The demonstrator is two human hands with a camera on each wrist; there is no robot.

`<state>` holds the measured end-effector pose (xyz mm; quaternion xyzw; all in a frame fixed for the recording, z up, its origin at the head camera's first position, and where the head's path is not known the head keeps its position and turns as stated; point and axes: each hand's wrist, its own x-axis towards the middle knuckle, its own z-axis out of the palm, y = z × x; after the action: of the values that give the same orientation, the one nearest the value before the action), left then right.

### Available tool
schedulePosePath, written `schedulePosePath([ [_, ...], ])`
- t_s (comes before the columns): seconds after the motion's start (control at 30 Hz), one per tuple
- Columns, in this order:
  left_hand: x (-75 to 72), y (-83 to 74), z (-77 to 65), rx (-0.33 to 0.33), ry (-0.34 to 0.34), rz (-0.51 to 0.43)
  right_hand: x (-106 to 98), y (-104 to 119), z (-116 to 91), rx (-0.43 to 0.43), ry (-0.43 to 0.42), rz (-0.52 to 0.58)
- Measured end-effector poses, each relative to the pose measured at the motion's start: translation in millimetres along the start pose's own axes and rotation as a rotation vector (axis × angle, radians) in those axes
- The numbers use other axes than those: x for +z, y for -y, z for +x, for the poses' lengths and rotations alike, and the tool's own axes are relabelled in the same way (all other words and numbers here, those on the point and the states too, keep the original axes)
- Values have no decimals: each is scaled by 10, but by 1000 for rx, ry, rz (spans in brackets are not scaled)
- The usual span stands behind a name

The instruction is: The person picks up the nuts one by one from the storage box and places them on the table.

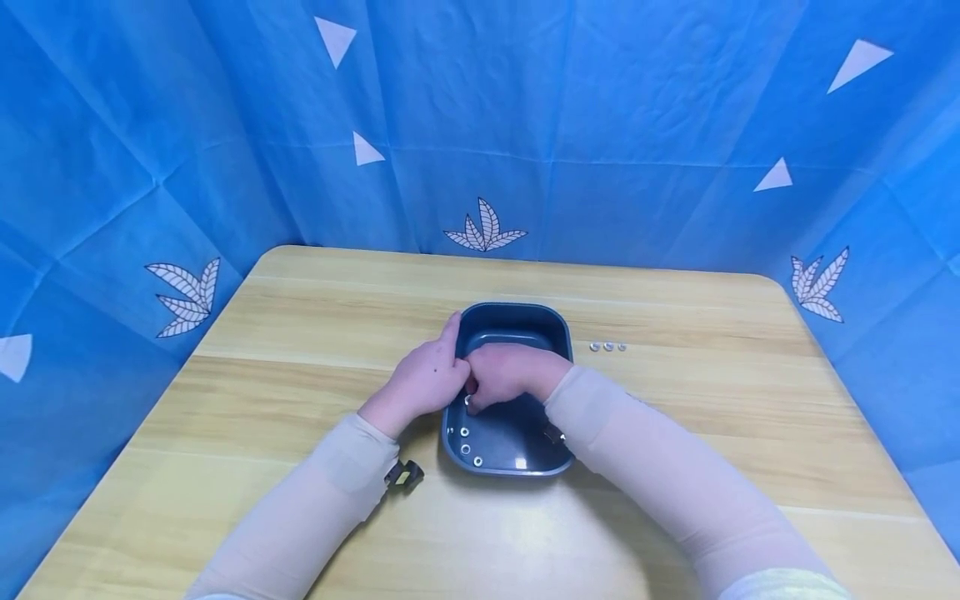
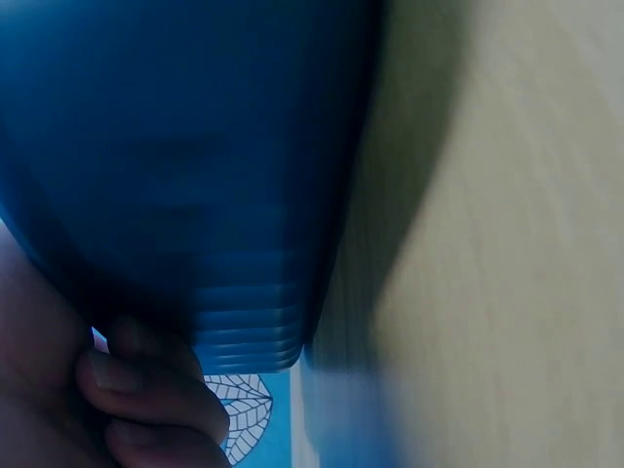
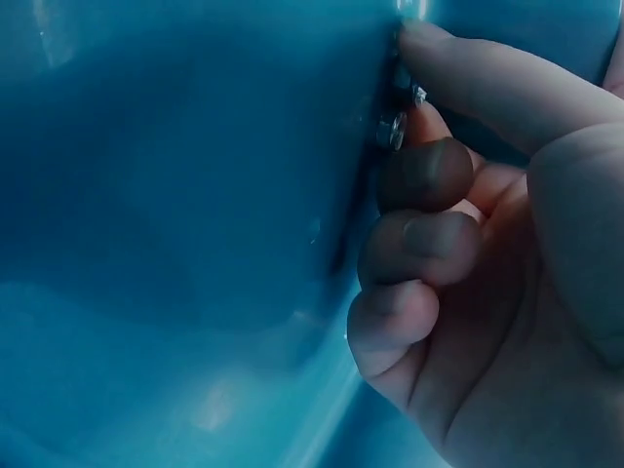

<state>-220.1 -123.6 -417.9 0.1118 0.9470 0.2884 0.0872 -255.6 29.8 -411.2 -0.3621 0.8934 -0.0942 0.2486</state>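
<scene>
A dark blue rectangular plastic bin (image 1: 513, 472) with rounded corners stands on the table. My left hand (image 1: 429, 375) grips its left wall, one finger stretched along the rim and the other fingers (image 2: 156, 390) curled against the outside. Inside the bin, my right hand (image 1: 506, 372) is bent down at the left wall. Its thumb and index finger pinch a small shiny metal nut (image 3: 419, 96), mostly hidden by the fingers. Another nut (image 3: 392, 130) lies right beside the fingertips. Several more small nuts (image 1: 465, 432) lie along the bin's near left side.
Three small nuts (image 1: 608, 347) sit in a row on the wooden table (image 1: 712, 392), right of the bin. A blue patterned curtain (image 1: 480, 100) hangs behind and on both sides. A black strap piece (image 1: 405, 475) shows at the left wrist.
</scene>
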Motion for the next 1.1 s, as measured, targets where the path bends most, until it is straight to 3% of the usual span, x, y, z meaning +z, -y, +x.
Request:
schedulePosePath([
  [0.57,16,13,12,-17,7,-20,-48,-51,-77,-5,-7,15],
  [1.1,11,12,8,-7,5,-17,-203,-145,-184,-63,-94,83],
])
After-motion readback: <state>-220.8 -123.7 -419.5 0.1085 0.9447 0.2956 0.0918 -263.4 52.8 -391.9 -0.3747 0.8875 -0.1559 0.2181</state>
